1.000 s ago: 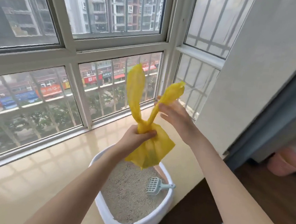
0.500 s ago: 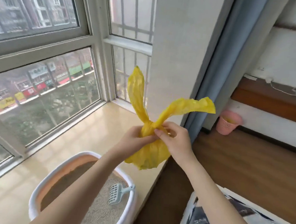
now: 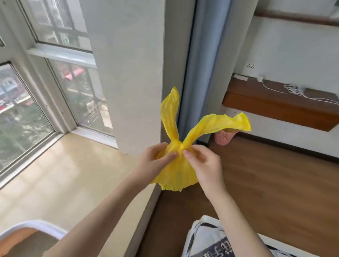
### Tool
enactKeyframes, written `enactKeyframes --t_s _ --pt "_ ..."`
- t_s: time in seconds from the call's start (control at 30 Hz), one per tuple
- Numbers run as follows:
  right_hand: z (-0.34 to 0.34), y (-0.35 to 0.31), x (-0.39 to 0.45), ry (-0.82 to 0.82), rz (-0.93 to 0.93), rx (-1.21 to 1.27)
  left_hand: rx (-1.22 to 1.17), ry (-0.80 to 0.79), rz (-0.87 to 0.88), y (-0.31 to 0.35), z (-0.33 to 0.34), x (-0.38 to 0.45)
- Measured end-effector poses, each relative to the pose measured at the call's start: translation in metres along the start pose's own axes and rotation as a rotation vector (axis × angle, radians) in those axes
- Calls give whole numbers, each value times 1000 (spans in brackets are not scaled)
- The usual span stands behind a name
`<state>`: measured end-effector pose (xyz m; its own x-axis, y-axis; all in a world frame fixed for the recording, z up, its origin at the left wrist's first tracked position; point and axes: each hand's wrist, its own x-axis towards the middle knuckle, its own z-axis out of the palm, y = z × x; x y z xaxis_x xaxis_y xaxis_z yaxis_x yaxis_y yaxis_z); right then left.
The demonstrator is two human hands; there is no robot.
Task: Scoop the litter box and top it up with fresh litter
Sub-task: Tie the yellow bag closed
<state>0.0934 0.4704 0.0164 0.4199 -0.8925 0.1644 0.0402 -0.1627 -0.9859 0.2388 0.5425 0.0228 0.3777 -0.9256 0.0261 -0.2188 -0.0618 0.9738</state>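
the yellow waste bag (image 3: 178, 170) is held in mid-air above the floor edge, its neck pinched by the left hand (image 3: 153, 160) and right hand (image 3: 204, 167). the litter box (image 3: 29, 237) sits lower left. risk noted: a loose knot may spill waste.
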Motion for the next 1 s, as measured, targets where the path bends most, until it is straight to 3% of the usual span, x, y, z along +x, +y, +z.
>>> enactKeyframes --t_s 0.33,0.67,1.0 --pt "-65 39 62 186 41 -36 41 -148 -57 -5 72 92" --pt "-92 63 148 378 76 -51 23 -373 0 -20 102 216" --pt "-104 66 235 493 41 -104 -39 -479 42 -11 117 319"
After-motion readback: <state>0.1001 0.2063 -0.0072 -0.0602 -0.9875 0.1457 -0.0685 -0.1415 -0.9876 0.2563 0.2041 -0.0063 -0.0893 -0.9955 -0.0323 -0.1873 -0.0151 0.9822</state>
